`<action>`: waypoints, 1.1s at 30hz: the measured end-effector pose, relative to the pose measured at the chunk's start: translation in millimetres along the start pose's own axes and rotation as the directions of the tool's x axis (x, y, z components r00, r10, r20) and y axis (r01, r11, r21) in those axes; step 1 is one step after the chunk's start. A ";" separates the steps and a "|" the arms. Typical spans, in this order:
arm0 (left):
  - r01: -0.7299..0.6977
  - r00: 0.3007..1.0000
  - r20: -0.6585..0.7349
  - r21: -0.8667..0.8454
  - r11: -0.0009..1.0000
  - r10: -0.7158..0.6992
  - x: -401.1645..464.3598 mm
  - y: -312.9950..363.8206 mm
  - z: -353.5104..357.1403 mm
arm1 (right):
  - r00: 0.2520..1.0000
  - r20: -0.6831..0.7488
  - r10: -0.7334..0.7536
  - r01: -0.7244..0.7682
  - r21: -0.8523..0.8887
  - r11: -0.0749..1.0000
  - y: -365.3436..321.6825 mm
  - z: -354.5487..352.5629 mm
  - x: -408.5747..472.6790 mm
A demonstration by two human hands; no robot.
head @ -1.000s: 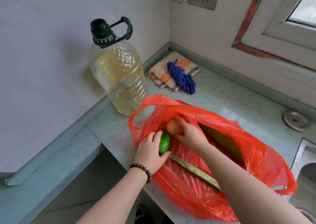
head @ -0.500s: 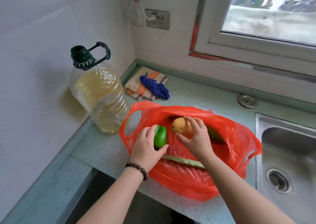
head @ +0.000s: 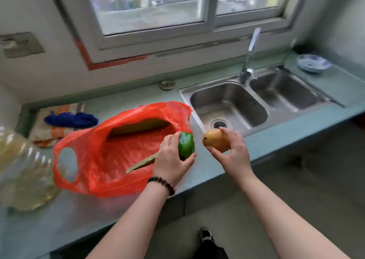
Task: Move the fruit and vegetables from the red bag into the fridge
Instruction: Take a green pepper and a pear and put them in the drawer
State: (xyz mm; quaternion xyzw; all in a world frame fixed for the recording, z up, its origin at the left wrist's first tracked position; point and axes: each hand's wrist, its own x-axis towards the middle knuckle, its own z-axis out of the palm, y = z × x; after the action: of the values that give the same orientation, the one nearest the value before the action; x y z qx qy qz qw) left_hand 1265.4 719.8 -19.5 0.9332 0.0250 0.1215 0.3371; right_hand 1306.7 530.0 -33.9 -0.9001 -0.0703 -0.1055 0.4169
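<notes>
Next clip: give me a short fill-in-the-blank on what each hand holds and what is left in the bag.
1. The left hand grips a ____ pepper.
2. The right hand holds a yellow-brown fruit, lifted clear of the ____ bag.
3. Long green vegetables lie ____ the bag.
4. To the right of the bag is a steel double ____, with a tap behind it.

Missing words: green; red; inside; sink
</notes>
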 end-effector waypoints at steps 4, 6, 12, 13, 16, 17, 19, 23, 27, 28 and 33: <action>-0.133 0.977 0.154 -0.100 0.986 0.148 -4.6 69.3 45.2 | 0.977 -0.163 0.134 -0.146 -0.061 0.987 41.5 -67.6 -41.8; -0.191 0.952 0.212 -0.151 0.970 0.221 -9.1 105.2 67.2 | 0.950 -0.253 0.183 -0.207 -0.071 0.976 60.7 -99.4 -62.4; -0.399 0.813 0.346 -0.254 0.881 0.468 -44.0 212.2 137.7 | 0.799 -0.530 0.283 -0.371 -0.066 0.926 112.7 -198.8 -142.2; -0.424 0.784 0.366 -0.275 0.863 0.502 -55.6 231.9 150.4 | 0.768 -0.570 0.292 -0.393 -0.059 0.918 121.3 -217.5 -160.5; -0.496 0.683 0.406 -0.354 0.793 0.608 -99.1 295.4 187.6 | 0.657 -0.684 0.317 -0.478 -0.052 0.877 143.9 -276.0 -219.9; -0.518 0.645 0.415 -0.379 0.767 0.641 -116.1 317.6 200.0 | 0.616 -0.717 0.326 -0.509 -0.047 0.860 150.9 -295.5 -241.0; -0.553 0.570 0.428 -0.432 0.713 0.702 -152.9 361.9 223.3 | 0.537 -0.773 0.337 -0.563 -0.032 0.826 164.5 -333.1 -284.3; -0.583 0.418 0.441 -0.540 0.607 0.794 -242.6 451.4 267.3 | 0.367 -0.867 0.337 -0.642 0.025 0.766 189.7 -406.8 -382.4; -0.578 0.238 0.451 -0.646 0.498 0.860 -341.1 531.5 299.2 | 0.212 -0.925 0.314 -0.707 0.076 0.703 202.8 -470.3 -484.7; -0.575 0.190 0.447 -0.672 0.468 0.874 -365.6 548.6 305.3 | 0.170 -0.936 0.308 -0.724 0.093 0.683 203.5 -482.4 -509.6; -0.529 -0.014 0.407 -0.778 0.339 0.913 -473.2 614.3 321.2 | -0.044 -0.964 0.262 -0.784 0.196 0.589 197.6 -524.3 -617.9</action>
State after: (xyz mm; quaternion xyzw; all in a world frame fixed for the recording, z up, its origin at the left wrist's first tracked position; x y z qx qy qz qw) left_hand 863.4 -15.1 32.7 0.6276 -0.6669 -0.1688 0.3647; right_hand 682.3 -22.0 -2.6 -0.6454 0.5864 -0.4614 0.1633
